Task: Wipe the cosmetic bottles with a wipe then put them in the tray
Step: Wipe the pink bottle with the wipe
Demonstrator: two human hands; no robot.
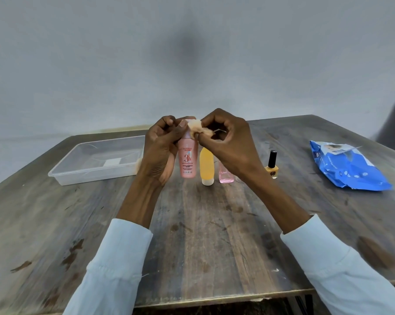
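Tall pink plastic cosmetic bottle (188,160) held upright above the wooden bench (203,235), gripped near the neck in the curled left hand (161,151); small crumpled wipe (195,128) pinched against its cap by the right hand (226,142). Likely risks: bottle slipping from the high grip onto the yellow squeeze tube (206,165) and small pink glass bottle (226,176) standing just below, toppling them. Clear plastic tray (62,176) waiting off to the left.

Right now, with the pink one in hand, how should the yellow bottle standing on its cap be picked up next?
Grip the yellow bottle by its wide body, well above the white cap it stands on. Come from the front with the hand level, thumb and fingers on its two sides: the clear pink bottle stands close on its right, and it could tip easily on that narrow cap.
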